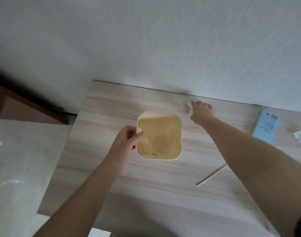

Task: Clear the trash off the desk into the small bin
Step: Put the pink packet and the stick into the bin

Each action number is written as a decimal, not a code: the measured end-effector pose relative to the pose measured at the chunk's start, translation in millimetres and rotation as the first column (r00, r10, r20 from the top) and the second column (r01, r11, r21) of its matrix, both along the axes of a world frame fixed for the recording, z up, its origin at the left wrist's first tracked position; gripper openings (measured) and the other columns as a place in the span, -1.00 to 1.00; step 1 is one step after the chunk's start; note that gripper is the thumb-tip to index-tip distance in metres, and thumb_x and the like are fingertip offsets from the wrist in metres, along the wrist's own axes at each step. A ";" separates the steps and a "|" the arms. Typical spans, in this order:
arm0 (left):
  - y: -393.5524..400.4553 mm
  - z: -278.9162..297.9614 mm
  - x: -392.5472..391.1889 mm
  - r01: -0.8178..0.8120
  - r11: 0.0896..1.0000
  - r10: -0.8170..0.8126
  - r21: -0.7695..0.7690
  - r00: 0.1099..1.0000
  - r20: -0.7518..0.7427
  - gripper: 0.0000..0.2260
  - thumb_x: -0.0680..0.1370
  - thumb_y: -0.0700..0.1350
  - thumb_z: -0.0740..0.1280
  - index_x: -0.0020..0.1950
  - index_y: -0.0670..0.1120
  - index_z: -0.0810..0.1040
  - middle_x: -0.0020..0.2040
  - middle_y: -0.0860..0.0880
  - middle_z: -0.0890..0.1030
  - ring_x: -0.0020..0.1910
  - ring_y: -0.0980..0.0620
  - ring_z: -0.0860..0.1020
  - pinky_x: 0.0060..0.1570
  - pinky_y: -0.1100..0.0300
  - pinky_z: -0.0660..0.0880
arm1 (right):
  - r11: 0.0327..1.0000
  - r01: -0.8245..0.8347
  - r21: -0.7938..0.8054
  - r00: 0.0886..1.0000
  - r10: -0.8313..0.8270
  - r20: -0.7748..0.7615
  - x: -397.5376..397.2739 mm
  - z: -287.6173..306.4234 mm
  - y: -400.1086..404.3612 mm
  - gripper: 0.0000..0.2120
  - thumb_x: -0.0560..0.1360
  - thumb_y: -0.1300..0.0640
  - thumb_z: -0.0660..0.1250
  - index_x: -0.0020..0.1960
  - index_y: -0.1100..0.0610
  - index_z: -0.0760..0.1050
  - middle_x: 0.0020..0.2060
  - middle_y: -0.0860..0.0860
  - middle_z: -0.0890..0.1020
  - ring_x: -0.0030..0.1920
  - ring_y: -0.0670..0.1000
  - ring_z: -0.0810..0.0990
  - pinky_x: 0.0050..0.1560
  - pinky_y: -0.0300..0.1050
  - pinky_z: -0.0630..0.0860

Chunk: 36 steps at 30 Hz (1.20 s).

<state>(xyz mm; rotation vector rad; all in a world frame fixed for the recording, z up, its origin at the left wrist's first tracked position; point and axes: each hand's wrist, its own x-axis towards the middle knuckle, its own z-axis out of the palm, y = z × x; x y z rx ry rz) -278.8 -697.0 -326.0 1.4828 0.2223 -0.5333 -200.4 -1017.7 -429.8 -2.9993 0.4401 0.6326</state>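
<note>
A small cream-yellow bin (175, 127) stands on the pale wooden desk (155, 182), open at the top, with round pale pieces lying at its bottom. My left hand (127, 139) grips its left rim. My right hand (200, 109) reaches to the far edge of the desk by the wall and its fingers close on a small white and pink scrap (190, 108). A thin pale stick (211, 175) lies on the desk right of the bin. A crumpled white wrapper (300, 135) rests at the far right.
A light blue flat box (265, 126) lies right of my right arm near the wall. The white wall runs along the desk's far edge. Left of the desk is a glossy pale floor (18, 168) and a brown door frame (26, 106).
</note>
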 end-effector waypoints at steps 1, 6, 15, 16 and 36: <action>0.7 -0.4 -1.9 -0.003 1.000 0.003 0.002 1.000 -0.001 -0.68 0.34 0.02 0.47 -0.07 -0.13 0.50 -0.15 -0.14 0.46 -0.17 -0.08 0.37 -0.24 0.08 0.29 | 0.999 -0.028 -0.041 0.999 0.029 0.019 -2.5 -1.5 1.5 -0.54 0.51 0.15 0.23 0.38 0.14 0.26 0.31 0.17 0.39 0.31 0.23 0.36 0.29 0.11 0.28; 5.3 1.2 -10.9 -0.012 1.000 0.011 -0.013 0.997 -0.077 -0.72 0.37 -0.02 0.44 -0.04 -0.14 0.52 -0.13 -0.16 0.51 -0.12 -0.10 0.46 -0.14 0.00 0.34 | 0.979 -0.133 -0.154 0.985 0.147 0.086 -27.8 -12.5 2.5 -0.65 0.55 0.13 0.20 0.31 0.19 0.38 0.21 0.18 0.43 0.23 0.22 0.40 0.22 0.10 0.33; 10.6 6.4 -27.2 -0.014 1.000 0.014 -0.007 0.995 -0.102 -0.75 0.34 -0.01 0.46 -0.11 -0.10 0.51 -0.13 -0.16 0.49 -0.11 -0.11 0.44 -0.12 -0.02 0.32 | 0.942 0.138 0.305 0.965 -0.197 0.172 -78.2 8.2 10.4 -0.75 0.54 0.12 0.27 0.21 0.10 0.49 0.06 0.13 0.58 0.05 0.20 0.56 -0.04 0.01 0.50; 11.5 7.6 -29.2 -0.009 1.000 0.009 0.000 0.995 -0.098 -0.73 0.33 0.01 0.46 -0.10 -0.10 0.51 -0.12 -0.16 0.49 -0.12 -0.10 0.44 -0.12 -0.02 0.32 | 0.873 0.229 0.431 0.929 -0.328 0.172 -85.8 17.3 13.5 -0.75 0.51 0.11 0.33 0.18 0.11 0.49 -0.01 0.11 0.60 -0.03 0.18 0.57 -0.12 -0.03 0.50; -21.4 10.1 -84.2 0.100 0.993 -0.098 0.066 0.995 -0.036 -0.87 0.51 -0.22 0.41 -0.09 -0.16 0.47 -0.27 -0.08 0.50 -0.45 0.14 0.49 -0.47 0.32 0.39 | 0.475 0.178 0.862 0.835 -0.536 0.123 -241.6 174.8 104.3 -0.78 0.42 0.00 0.44 0.03 -0.10 0.50 -0.25 -0.07 0.70 -0.28 -0.14 0.66 -0.34 -0.33 0.52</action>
